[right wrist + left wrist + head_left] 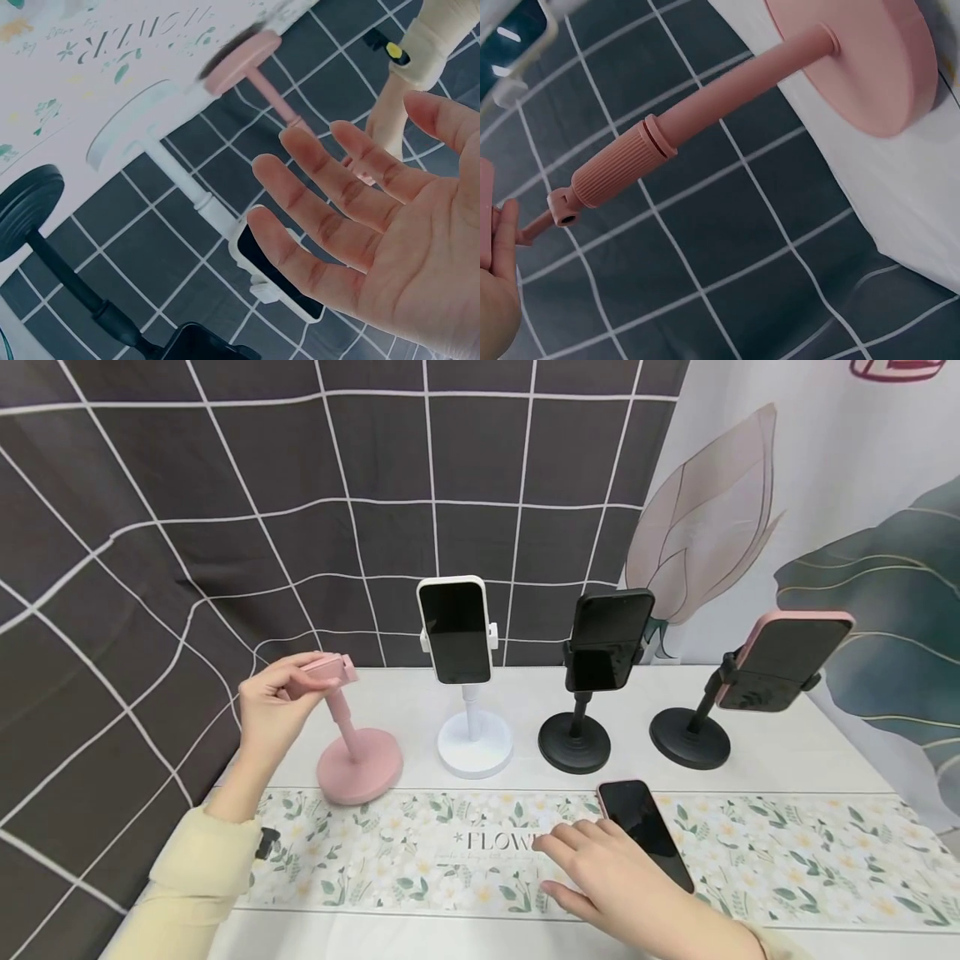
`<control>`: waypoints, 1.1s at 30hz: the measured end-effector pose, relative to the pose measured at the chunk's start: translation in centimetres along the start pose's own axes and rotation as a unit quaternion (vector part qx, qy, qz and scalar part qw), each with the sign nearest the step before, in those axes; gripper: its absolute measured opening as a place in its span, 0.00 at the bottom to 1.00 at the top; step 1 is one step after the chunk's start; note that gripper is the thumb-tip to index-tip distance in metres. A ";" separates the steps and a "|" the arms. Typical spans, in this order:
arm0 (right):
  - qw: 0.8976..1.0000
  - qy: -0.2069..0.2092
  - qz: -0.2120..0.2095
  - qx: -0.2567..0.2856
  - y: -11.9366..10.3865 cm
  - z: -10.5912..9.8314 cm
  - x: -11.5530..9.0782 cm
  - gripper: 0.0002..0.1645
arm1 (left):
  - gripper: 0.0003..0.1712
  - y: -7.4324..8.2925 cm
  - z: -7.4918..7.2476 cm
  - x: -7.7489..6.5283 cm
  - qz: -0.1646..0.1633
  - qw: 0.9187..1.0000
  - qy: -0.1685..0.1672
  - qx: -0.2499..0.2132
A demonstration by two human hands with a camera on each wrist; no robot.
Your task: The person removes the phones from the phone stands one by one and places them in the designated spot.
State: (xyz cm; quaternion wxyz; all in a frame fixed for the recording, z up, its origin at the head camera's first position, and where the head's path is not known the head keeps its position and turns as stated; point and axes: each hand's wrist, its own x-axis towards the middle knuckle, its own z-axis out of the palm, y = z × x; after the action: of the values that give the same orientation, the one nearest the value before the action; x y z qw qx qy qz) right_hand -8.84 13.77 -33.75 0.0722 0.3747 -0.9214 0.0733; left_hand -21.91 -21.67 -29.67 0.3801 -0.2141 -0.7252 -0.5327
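Note:
At the left, my left hand grips the pink head of a pink phone stand, thumb and fingers around its side. The left wrist view shows the stand's ribbed collar and joint, with only part of the hand at the edge. My right hand hovers over the floral mat, fingers spread and slightly bent. Its palm holds nothing in the right wrist view. Beside it, a dark-screened phone with a pink edge lies flat on the mat, partly overlapped by the hand.
A white stand holds a white-framed phone. To its right, one black stand carries a black phone, another black stand a pink-edged phone. A dark grid cloth hangs behind the white table.

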 end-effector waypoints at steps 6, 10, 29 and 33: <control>1.000 0.001 0.003 0.003 0.1 0.1 -0.1 0.19 | 0.06 -1.6 -0.2 0.4 -0.001 1.000 0.013 0.011; 1.000 0.006 0.002 0.001 0.1 0.3 -0.3 0.19 | 0.06 -2.5 0.2 0.0 -0.014 1.000 0.014 -0.001; 1.000 0.013 0.005 0.024 0.4 0.1 0.9 0.15 | 0.06 -0.9 -0.3 -0.8 -0.040 0.999 0.014 0.022; 0.999 0.022 0.011 0.042 0.6 -0.1 1.3 0.14 | 0.05 -1.3 -0.3 -0.6 -0.050 0.998 0.031 0.037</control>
State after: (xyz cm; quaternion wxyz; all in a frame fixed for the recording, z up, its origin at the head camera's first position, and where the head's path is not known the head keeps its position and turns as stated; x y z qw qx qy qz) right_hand -10.13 13.31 -33.50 0.0762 0.3654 -0.9198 0.1212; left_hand -22.39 -22.38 -30.90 0.3829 -0.1467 -0.7418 -0.5306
